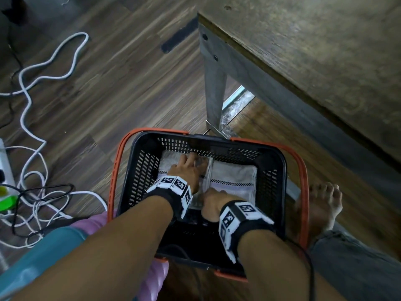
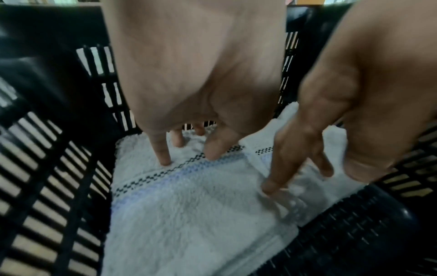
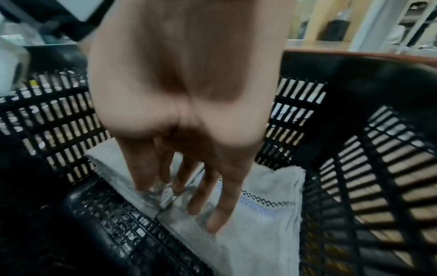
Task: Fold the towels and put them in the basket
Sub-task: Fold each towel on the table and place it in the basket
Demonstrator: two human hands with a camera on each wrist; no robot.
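Observation:
A black slatted basket with orange handles stands on the wooden floor. Two folded white towels lie side by side on its bottom, each with a checked and pale blue stripe. My left hand rests on the left towel with straight fingers touching the pile. My right hand reaches down at the near edge of the right towel, its straight fingers pressing on the cloth. Neither hand grips anything.
A wooden table with a grey leg stands just beyond the basket. White cables and a power strip lie on the floor at left. A bare foot is right of the basket, a pink roll at its near left.

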